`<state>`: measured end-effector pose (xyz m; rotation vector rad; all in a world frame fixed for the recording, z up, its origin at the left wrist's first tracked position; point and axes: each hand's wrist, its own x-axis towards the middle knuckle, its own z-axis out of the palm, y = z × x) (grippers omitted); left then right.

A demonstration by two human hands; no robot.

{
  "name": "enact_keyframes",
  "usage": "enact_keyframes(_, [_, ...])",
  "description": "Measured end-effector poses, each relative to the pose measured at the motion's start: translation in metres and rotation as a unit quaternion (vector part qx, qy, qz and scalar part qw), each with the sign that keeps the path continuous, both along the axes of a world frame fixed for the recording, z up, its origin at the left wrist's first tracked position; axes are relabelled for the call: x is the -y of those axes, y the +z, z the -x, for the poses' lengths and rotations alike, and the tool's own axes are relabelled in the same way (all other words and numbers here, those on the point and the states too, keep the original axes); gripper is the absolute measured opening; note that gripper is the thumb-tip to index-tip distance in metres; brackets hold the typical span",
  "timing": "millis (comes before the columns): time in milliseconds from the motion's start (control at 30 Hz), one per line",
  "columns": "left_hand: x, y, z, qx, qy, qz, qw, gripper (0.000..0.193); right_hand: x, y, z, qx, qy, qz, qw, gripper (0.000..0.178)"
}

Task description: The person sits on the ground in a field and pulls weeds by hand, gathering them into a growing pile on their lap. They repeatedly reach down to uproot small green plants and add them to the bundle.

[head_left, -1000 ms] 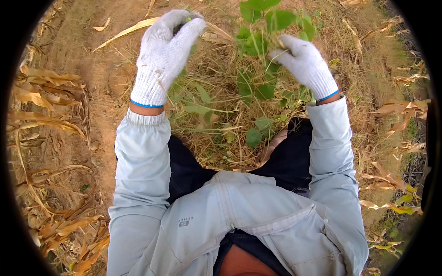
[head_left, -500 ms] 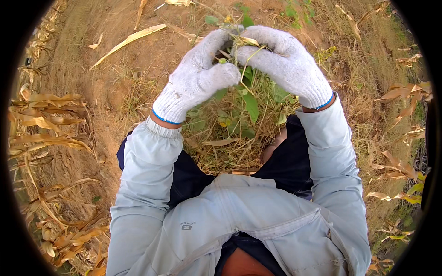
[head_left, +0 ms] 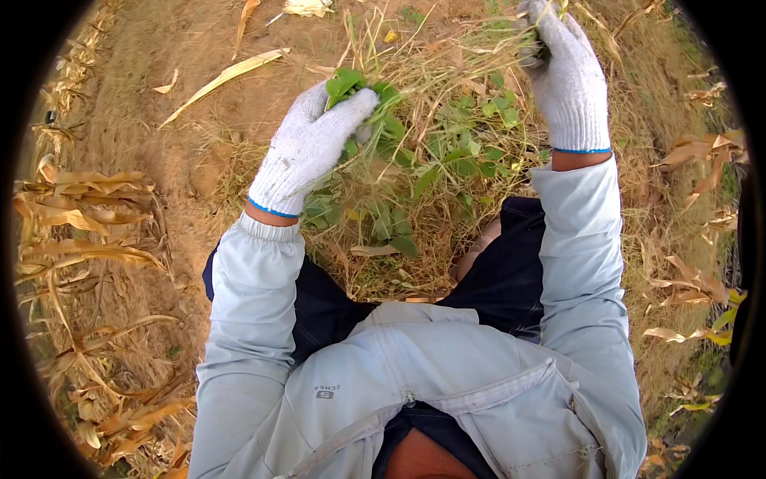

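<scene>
My left hand (head_left: 305, 148), in a white knit glove with a blue cuff edge, is closed around leafy green stems (head_left: 345, 83). Leaves stick out past its thumb and fingers. Farther away and to the right, my right hand (head_left: 571, 89), gloved the same way, is closed on a tuft of thin dry grass (head_left: 496, 49). Its fingertips are partly hidden near the top rim. Loose tan strands stretch across the gap between both hands. Beneath them, low green leafy plants (head_left: 471, 148) grow tangled with dry grass in front of my knees.
Dry corn stalks (head_left: 88, 195) line the left side, and more withered corn leaves (head_left: 694, 299) stand on the right. A long dry leaf (head_left: 227, 81) lies on the brown soil (head_left: 191, 152) at the far left. My dark-trousered legs (head_left: 511, 271) are bent on either side of the plants.
My hands were together over the plants and are now wide apart. The right hand has moved right and away, drawing grass strands with it; the left has shifted slightly left and nearer.
</scene>
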<state>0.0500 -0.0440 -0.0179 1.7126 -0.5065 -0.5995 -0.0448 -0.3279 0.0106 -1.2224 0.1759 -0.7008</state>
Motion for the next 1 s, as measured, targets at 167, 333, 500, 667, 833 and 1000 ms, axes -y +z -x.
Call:
enact_keyframes(167, [-0.026, -0.001, -0.013, 0.02, 0.049, -0.004, 0.999, 0.037, 0.085, -0.009, 0.009, 0.023, -0.164, -0.134, 0.977, 0.022])
enact_keyframes(333, [-0.038, -0.003, -0.012, 0.075, 0.063, 0.026, 0.995, 0.037, 0.099, 0.007, 0.024, 0.036, -0.224, -0.14, 0.964, 0.017])
enact_keyframes(500, [-0.049, -0.001, -0.016, 0.071, 0.07, 0.023, 0.995, 0.035, 0.117, 0.002, 0.03, 0.067, -0.233, -0.235, 0.941, 0.018])
enact_keyframes(667, [-0.062, -0.001, -0.026, 0.102, 0.156, 0.058, 0.981, 0.027, 0.191, -0.016, 0.064, 0.14, -0.285, -0.333, 0.888, 0.018])
enact_keyframes(833, [-0.085, 0.005, -0.033, 0.024, 0.229, 0.102, 0.968, 0.026, 0.203, -0.026, 0.07, 0.157, -0.354, -0.295, 0.873, 0.014])
enact_keyframes(1000, [-0.086, -0.012, -0.037, -0.005, 0.223, 0.159, 0.962, 0.023, 0.102, -0.019, 0.019, 0.072, -0.174, -0.176, 0.966, 0.014])
